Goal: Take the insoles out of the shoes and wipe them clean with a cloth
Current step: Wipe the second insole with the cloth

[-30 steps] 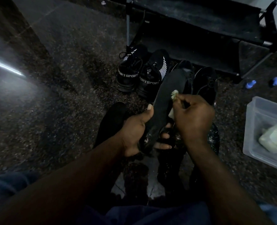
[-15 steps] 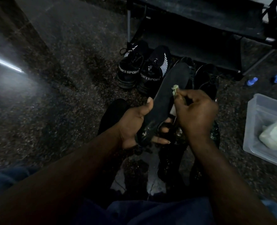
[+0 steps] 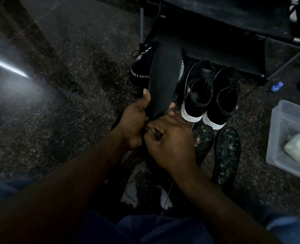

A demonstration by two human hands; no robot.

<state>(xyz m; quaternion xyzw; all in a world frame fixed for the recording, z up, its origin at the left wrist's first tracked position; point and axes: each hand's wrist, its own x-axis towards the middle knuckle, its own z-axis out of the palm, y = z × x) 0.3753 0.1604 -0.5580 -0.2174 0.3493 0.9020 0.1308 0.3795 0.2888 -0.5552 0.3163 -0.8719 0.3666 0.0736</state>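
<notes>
The left hand is clamped on the heel end of a black insole, thumb pressed on the near edge and fingertips showing round the far side, so that the insole stands up and away from the person with its long face turned towards them, which looks to me like a way of offering the whole surface to the wiping hand; the right hand is bunched tight against the left at the insole's lower end, fingers curled in on something small and pale-greenish that I take to be the cloth, though the light is poor and most of it is buried in the fist; the two hands touch, low on the insole, so the wipe seems to be at the heel end; the insole itself is plain matt black, smooth, gently curved along its length, broad at the toe and narrowing to where it is gripped, with no dirt that I can make out in this gloom; behind it on the speckled floor sit the lettered sports shoes, partly hidden by it, and beside them the white-soled black shoes; two more insoles lie flat near the right forearm, apparently laid aside; a clear plastic tub with a pale bundle stands at the right.
</notes>
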